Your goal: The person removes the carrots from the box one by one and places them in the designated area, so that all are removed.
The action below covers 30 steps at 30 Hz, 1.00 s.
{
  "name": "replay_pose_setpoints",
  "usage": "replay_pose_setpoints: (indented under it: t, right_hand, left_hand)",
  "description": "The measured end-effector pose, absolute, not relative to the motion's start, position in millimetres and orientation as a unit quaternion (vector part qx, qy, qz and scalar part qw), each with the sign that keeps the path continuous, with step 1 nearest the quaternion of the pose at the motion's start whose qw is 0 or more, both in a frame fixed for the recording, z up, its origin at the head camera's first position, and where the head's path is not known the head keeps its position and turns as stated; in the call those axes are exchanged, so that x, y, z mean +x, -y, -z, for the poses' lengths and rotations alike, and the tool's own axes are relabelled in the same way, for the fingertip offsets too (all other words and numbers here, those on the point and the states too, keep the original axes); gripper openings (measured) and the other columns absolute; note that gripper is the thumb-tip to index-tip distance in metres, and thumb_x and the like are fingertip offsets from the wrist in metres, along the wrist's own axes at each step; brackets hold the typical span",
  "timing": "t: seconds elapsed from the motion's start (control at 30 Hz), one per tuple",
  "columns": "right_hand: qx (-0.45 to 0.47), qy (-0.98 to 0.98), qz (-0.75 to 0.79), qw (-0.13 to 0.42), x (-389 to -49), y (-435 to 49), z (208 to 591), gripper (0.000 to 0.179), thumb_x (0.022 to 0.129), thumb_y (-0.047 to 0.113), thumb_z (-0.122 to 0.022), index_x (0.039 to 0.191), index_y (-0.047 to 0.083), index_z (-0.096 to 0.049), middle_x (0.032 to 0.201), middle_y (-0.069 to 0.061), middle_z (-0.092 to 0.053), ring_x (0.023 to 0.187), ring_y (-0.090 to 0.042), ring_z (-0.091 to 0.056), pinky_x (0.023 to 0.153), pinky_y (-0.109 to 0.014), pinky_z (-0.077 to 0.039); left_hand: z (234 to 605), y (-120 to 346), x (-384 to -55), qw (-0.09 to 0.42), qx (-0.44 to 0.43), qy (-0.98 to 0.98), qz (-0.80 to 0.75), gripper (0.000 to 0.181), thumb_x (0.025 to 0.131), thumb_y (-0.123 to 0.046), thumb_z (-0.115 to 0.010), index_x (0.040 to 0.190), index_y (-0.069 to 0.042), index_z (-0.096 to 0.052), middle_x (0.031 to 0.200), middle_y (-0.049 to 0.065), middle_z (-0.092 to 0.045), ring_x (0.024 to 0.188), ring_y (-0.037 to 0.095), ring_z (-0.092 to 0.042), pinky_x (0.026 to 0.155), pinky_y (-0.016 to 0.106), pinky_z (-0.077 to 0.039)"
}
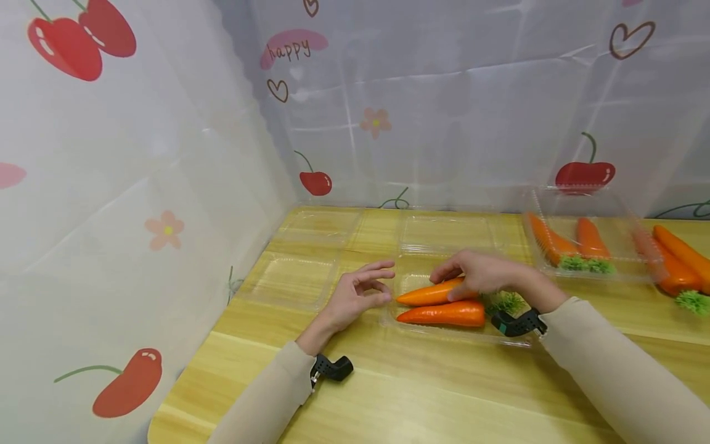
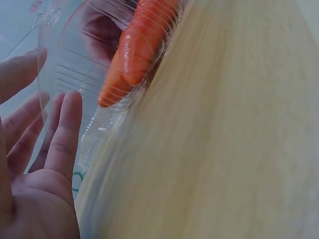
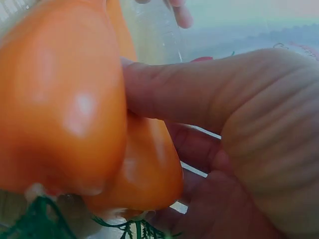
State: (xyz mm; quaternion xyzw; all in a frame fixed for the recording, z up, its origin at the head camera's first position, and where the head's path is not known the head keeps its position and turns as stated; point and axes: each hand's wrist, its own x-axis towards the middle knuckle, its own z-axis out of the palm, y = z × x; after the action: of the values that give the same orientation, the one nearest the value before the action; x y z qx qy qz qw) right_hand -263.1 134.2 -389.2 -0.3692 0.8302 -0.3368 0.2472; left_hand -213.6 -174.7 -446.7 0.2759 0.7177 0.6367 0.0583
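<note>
Two orange carrots lie side by side in a clear plastic box, with their thin tips to the left. The far carrot (image 1: 424, 294) is a bit lighter, and the near carrot (image 1: 444, 314) lies by the front edge of the box (image 1: 460, 334). Green leaves (image 1: 506, 303) poke out at their fat ends. The right hand (image 1: 488, 271) holds the far carrot near its fat end, with the thumb on one side and the fingers on the other. The left hand (image 1: 355, 293) is by the left end of the box. Its fingers are apart, bent a little, and hold nothing. I can't tell if they touch the box.

To the left, an open box (image 1: 294, 280) sits on the wooden worktop (image 1: 421, 388). To the right is another clear box (image 1: 632, 237) with two more carrots (image 1: 593, 240) in it. Past that lie other carrots (image 1: 685, 256). Both wrists wear something black, below tan sleeves (image 1: 621, 364). Behind hangs a pale cloth (image 1: 444, 129) with cherries, hearts and flowers.
</note>
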Motion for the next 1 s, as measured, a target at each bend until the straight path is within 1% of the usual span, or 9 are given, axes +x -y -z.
replay_pose_setpoints:
  t: [0.13, 0.23, 0.33, 0.5, 0.6, 0.7, 0.77, 0.9, 1.0]
  right_hand:
    - [-0.385, -0.838, 0.31, 0.232, -263.9, -133.3, 389.1, 0.036, 0.089, 0.011, -0.08, 0.124, 0.003, -0.073, 0.118, -0.009, -0.076, 0.106, -0.02, -0.07, 0.098, -0.043, -0.057]
    - [-0.399, -0.838, 0.296, 0.225, -264.0, -132.3, 388.7, 0.034, 0.088, 0.011, -0.08, 0.121, 0.005, -0.075, 0.115, -0.006, -0.077, 0.101, -0.015, -0.069, 0.094, -0.038, -0.058]
    - [-0.402, -0.839, 0.291, 0.223, -263.1, -131.5, 388.0, 0.034, 0.088, 0.009, -0.079, 0.121, 0.005, -0.075, 0.115, -0.005, -0.077, 0.102, -0.015, -0.07, 0.095, -0.039, -0.058]
    - [-0.399, -0.845, 0.279, 0.221, -261.4, -131.5, 384.4, 0.036, 0.089, 0.009, -0.078, 0.124, 0.008, -0.074, 0.118, -0.003, -0.076, 0.105, -0.016, -0.069, 0.096, -0.043, -0.057]
    - [-0.405, -0.85, 0.265, 0.208, -259.5, -132.3, 379.2, 0.036, 0.089, 0.01, -0.077, 0.124, 0.009, -0.074, 0.117, -0.002, -0.075, 0.102, -0.014, -0.068, 0.093, -0.04, -0.057]
    - [-0.406, -0.858, 0.257, 0.184, -256.3, -133.8, 372.5, 0.036, 0.088, 0.012, -0.077, 0.124, 0.011, -0.074, 0.115, 0.0, -0.076, 0.097, -0.012, -0.066, 0.089, -0.035, -0.056]
    - [-0.403, -0.861, 0.262, 0.169, -253.2, -135.2, 367.4, 0.036, 0.088, 0.013, -0.078, 0.124, 0.011, -0.074, 0.114, 0.001, -0.076, 0.095, -0.011, -0.066, 0.087, -0.035, -0.056]
    - [-0.39, -0.866, 0.281, 0.14, -245.3, -139.4, 357.7, 0.037, 0.091, 0.016, -0.078, 0.127, 0.01, -0.073, 0.117, -0.002, -0.076, 0.099, -0.015, -0.069, 0.09, -0.041, -0.058]
    - [-0.373, -0.872, 0.296, 0.117, -239.2, -143.7, 351.7, 0.039, 0.092, 0.02, -0.077, 0.129, 0.01, -0.072, 0.124, -0.007, -0.074, 0.106, -0.02, -0.07, 0.094, -0.047, -0.058]
  left_hand:
    - [446.0, 173.5, -213.5, 0.065, 0.267, -0.702, -0.657, 0.049, 0.091, -0.005, -0.078, 0.132, 0.014, -0.061, 0.155, 0.023, -0.048, 0.096, 0.011, -0.069, 0.083, 0.02, -0.058]
    - [445.5, 172.6, -213.0, 0.072, 0.26, -0.69, -0.672, 0.049, 0.089, -0.001, -0.078, 0.132, 0.015, -0.061, 0.155, 0.024, -0.048, 0.092, 0.011, -0.068, 0.081, 0.019, -0.058]
    - [444.8, 171.6, -212.4, 0.082, 0.254, -0.677, -0.686, 0.049, 0.089, 0.001, -0.077, 0.132, 0.017, -0.059, 0.155, 0.026, -0.046, 0.089, 0.01, -0.067, 0.079, 0.018, -0.058]
    - [442.9, 170.1, -210.5, 0.091, 0.241, -0.666, -0.7, 0.05, 0.088, 0.004, -0.076, 0.132, 0.02, -0.057, 0.155, 0.026, -0.047, 0.088, 0.008, -0.067, 0.08, 0.017, -0.058]
    - [441.4, 169.5, -208.7, 0.088, 0.232, -0.667, -0.703, 0.048, 0.088, 0.005, -0.075, 0.13, 0.021, -0.058, 0.154, 0.027, -0.047, 0.088, 0.008, -0.067, 0.08, 0.017, -0.057]
    - [440.8, 169.4, -207.8, 0.084, 0.223, -0.669, -0.704, 0.046, 0.087, 0.007, -0.074, 0.129, 0.02, -0.06, 0.153, 0.026, -0.049, 0.088, 0.009, -0.067, 0.08, 0.017, -0.057]
    - [440.9, 169.5, -207.9, 0.084, 0.22, -0.669, -0.705, 0.046, 0.087, 0.007, -0.075, 0.128, 0.02, -0.06, 0.153, 0.026, -0.049, 0.087, 0.008, -0.067, 0.08, 0.017, -0.057]
    - [441.1, 169.3, -208.3, 0.087, 0.219, -0.668, -0.706, 0.048, 0.087, 0.005, -0.076, 0.128, 0.021, -0.059, 0.153, 0.026, -0.049, 0.087, 0.008, -0.068, 0.08, 0.017, -0.058]
    - [441.1, 169.3, -208.5, 0.089, 0.217, -0.669, -0.705, 0.048, 0.086, 0.006, -0.076, 0.128, 0.022, -0.059, 0.153, 0.026, -0.049, 0.087, 0.008, -0.068, 0.081, 0.017, -0.057]
